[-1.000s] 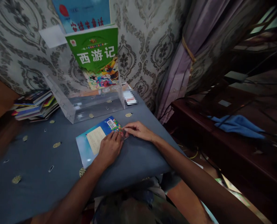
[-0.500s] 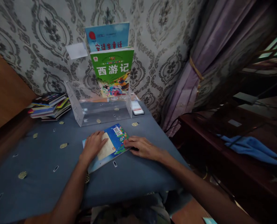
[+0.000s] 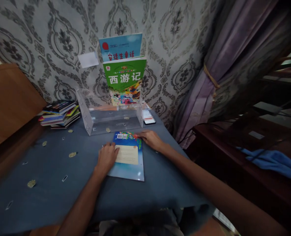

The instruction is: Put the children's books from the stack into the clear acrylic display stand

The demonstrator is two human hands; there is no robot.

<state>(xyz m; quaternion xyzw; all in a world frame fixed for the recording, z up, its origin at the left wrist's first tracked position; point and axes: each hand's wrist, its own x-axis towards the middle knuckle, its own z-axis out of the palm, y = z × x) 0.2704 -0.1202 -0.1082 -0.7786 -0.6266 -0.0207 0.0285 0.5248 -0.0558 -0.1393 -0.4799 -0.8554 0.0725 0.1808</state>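
A thin blue picture book (image 3: 128,168) lies on the tablecloth in front of me, its printed cover up. Barcodes and a colourful drawn strip show along its far edge, with a cream text panel below. My left hand (image 3: 107,157) rests on the book's left side, fingers laid flat and the thumb out over the panel. At the far right corner, the fingers of my right hand (image 3: 152,140) are pressed together on the book's edge. Behind the book stands a clear acrylic book rack (image 3: 86,119), holding a green book (image 3: 125,78) and a blue book (image 3: 120,46) upright.
Several books are stacked in a pile (image 3: 59,114) at the back left. A phone (image 3: 149,117) lies beside the rack's right end. The patterned wall closes off the back. To the right are a purple curtain (image 3: 199,95) and a dark red table with a blue cloth (image 3: 270,164).
The book has turned counterclockwise on the table, so its drawn strip now faces away from me. My right hand has moved farther out with the corner. The view has shifted slightly.
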